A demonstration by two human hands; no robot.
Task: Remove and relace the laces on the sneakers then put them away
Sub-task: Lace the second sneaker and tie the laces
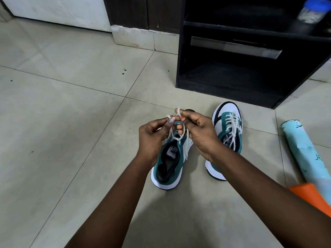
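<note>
Soft, even indoor light leaves the tiled floor [71, 104] pale and glare-free. A diffuse shadow pools beneath the forearms at six o'clock. Wide-angle bending curves the edges; the blue-lidded jar [312, 10] at one o'clock is blurred.

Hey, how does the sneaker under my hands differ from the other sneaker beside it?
The left sneaker has its lace lifted, pinched by the left hand and the right hand; the right sneaker has its lace lying across its tongue, untouched. The left sneaker sits nearer you; the right sneaker sits nearer the black cabinet. Both are teal and white, upright on the floor.
</note>
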